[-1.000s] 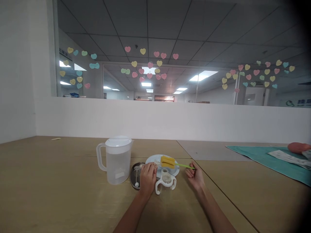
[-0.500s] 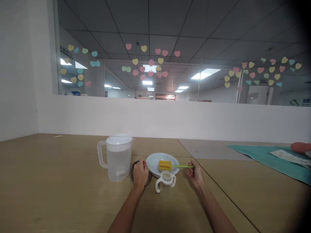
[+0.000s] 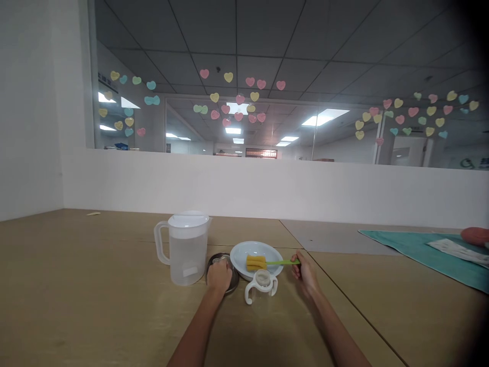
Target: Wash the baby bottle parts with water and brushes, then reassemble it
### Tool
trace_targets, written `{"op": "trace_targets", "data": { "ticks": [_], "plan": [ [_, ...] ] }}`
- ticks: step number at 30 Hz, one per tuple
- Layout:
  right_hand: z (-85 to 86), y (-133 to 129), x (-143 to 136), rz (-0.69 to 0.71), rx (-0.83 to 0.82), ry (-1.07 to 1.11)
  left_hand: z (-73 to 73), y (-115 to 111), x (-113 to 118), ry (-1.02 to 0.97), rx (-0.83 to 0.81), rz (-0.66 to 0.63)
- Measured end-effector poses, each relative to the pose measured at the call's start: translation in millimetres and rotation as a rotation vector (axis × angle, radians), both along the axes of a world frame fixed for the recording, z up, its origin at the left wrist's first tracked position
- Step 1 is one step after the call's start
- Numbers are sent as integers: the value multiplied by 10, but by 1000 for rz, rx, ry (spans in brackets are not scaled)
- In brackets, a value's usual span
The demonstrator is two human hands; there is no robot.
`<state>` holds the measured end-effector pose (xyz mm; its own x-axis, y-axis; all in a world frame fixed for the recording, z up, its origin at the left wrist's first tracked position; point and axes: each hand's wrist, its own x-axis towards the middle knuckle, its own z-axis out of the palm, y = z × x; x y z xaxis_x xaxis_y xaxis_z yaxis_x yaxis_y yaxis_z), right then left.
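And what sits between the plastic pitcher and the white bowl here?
In the head view, a round metal dish lies between the pitcher and the bowl; the left hand covers part of it.

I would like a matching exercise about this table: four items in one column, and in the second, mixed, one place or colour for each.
1. Pitcher
2. Sponge brush
3. Left hand
4. White two-handled piece

A. Yellow head, green handle
B. At the dark dish
C. Near side of the pale bowl
D. Farthest left of the four

1-D; 2-A; 3-B; 4-C
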<state>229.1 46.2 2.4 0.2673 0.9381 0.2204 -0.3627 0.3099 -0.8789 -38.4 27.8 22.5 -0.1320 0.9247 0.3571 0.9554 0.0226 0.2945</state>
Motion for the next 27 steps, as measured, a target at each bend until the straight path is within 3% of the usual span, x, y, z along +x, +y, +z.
{"op": "trace_targets", "data": {
  "ticks": [5, 16, 21, 24, 27],
  "plan": [
    [16, -2, 71, -172, -10, 69, -16, 12, -3, 40, -19, 6],
    [46, -28, 60, -204, 33, 3, -62, 51, -58, 91, -26, 32],
    [49, -64, 40, -389, 106, -106, -50, 31, -59, 83, 35, 57],
    [40, -100, 16, -403, 148, -168, -33, 26, -58, 69, 92, 76],
    [41, -132, -25, -393, 182, -252, -21, 30, -56, 20, 256, 41]
  ]
}}
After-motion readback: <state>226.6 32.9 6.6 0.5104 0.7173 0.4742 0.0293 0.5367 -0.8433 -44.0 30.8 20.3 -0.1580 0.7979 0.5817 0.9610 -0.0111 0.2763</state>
